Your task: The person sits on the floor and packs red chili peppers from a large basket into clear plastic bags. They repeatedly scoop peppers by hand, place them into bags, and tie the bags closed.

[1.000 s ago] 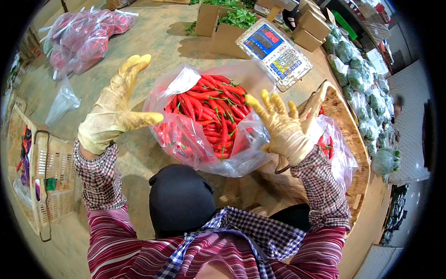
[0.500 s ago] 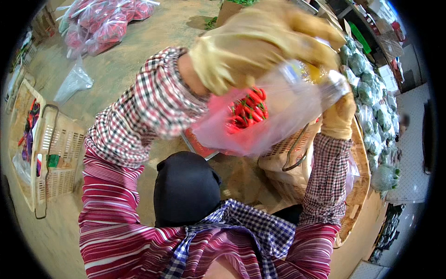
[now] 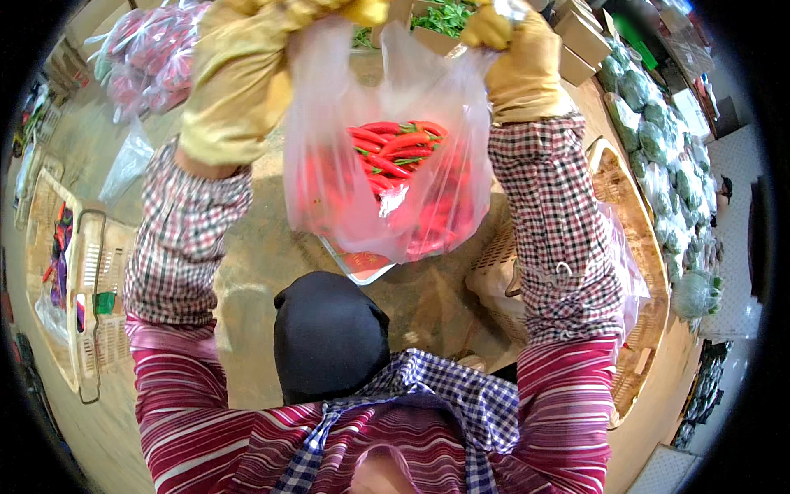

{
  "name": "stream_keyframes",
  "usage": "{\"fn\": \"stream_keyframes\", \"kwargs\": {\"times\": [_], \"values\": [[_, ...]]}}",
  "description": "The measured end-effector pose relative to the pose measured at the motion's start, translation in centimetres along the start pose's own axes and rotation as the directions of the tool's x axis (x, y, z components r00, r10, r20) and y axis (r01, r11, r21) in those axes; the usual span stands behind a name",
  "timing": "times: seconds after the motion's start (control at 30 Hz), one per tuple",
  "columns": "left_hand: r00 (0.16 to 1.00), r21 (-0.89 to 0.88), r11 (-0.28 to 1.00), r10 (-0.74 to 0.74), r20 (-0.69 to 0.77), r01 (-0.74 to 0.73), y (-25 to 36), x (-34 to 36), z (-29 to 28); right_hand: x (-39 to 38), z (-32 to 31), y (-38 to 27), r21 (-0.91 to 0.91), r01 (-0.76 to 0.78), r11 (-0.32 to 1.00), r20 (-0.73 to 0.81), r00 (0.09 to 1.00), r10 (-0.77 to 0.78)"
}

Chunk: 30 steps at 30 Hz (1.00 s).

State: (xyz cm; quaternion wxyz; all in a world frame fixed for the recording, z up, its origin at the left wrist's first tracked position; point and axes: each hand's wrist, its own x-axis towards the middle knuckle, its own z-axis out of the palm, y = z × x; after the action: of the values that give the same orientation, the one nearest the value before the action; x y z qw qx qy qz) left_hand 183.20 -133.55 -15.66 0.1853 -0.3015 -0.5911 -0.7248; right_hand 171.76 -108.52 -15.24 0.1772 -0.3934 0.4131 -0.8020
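A translucent plastic bag hangs upright before me, its top spread between my hands. Red chili peppers with green stems fill its lower part. My left hand, in a yellow work glove, is closed on the bag's left top side; its fingertips are partly cut off by the upper edge. My right hand, gloved alike, grips the right top corner. Something small and shiny shows at the right fingers, too unclear to name. Beneath the bag, a red-and-white flat thing pokes out, mostly hidden.
Plastic crates stand at my left and right. A pile of bagged red produce lies far left, near a loose clear bag. Bagged green produce is stacked along the right. Cardboard boxes and greens sit at the back.
My left hand has swung left and away from the right hand, which moved left and up. The bag now hangs spread between them, and the peppers show more plainly.
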Motion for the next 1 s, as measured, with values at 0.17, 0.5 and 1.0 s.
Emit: {"fn": "stream_keyframes", "kwargs": {"times": [0.17,0.5,1.0], "values": [[0.987,-0.327,0.933,-0.123,0.106,0.152,-1.0,-2.9,0.3,-4.0,-2.2,4.3,-0.412,0.034,0.91,-0.493,0.832,-0.254],[0.945,0.169,0.942,-0.309,0.109,0.289,-2.9,-5.7,-14.6,-11.9,3.0,6.0,-0.467,-0.02,0.884,-0.692,0.631,-0.351],[0.957,0.497,0.866,-0.104,0.27,-0.046,-5.7,-7.6,-2.9,-15.3,6.1,7.9,-0.83,-0.547,0.108,-0.524,0.699,-0.486]]}}
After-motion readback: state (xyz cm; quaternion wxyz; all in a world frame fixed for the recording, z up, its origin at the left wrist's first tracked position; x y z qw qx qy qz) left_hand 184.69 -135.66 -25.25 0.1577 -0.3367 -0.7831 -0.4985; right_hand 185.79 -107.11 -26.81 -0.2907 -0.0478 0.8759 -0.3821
